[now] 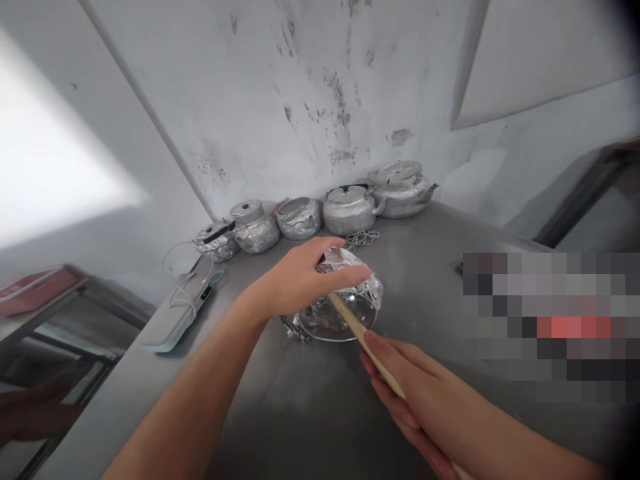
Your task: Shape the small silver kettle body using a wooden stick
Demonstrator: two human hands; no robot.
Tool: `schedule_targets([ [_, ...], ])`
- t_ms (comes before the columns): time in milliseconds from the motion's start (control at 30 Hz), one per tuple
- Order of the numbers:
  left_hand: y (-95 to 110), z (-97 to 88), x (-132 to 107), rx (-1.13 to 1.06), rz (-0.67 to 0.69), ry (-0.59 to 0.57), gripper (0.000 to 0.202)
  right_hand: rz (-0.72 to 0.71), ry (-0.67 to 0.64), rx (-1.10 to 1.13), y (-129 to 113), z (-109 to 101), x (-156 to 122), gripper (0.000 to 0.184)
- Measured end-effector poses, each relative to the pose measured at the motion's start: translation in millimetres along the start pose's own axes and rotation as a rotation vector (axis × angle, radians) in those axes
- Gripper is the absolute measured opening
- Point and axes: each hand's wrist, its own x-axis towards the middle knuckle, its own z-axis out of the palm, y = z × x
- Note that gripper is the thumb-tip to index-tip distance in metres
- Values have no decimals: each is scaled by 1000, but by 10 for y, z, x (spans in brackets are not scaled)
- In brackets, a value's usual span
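A dented, shiny aluminium pot [373, 300] lies tilted on the grey table, its round mouth facing me. Over its upper side rests my left hand [300, 277], thumb and fingers spread around the metal. My right hand [405, 383] is closed around a pale wooden stick [350, 321]. The stick slants up and left across the pot's mouth toward my left thumb; its far end is hidden there. A dark patterned cord [297, 329] shows at the pot's left, and more cord [363, 239] lies behind it.
Several battered aluminium kettles, among them a lidded one [347, 210], line the table's back edge by the wall. A grey case [180, 310] with a white cable lies at the left edge. A red box [37, 290] sits on a separate stand; a blurred patch covers the right.
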Motion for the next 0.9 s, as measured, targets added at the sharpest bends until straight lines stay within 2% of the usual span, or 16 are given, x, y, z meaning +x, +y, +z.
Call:
schedule_targets([
  [233, 3, 4, -1, -6, -19, 1, 71, -40, -10, 23, 95, 15, 37, 53],
  [500, 15, 10, -10, 9, -12, 18, 74, 24, 28, -54, -39, 6, -89, 45],
  [633, 61, 64, -9, 52, -32, 106, 91, 2, 44, -166, -67, -62, -85, 48],
  [767, 106, 118, -6, 95, -37, 189, 90, -3, 78, -270, -87, -201, -111, 43],
  [800, 111, 123, -6, 95, -37, 194, 90, -36, 114, -340, -79, -244, -120, 43],
  [833, 114, 125, -7, 93, -35, 187, 91, -131, 148, -419, -63, -287, -128, 41],
  [900, 110, 124, -9, 95, -27, 171, 93, -368, 304, -691, -10, -371, -142, 33],
])
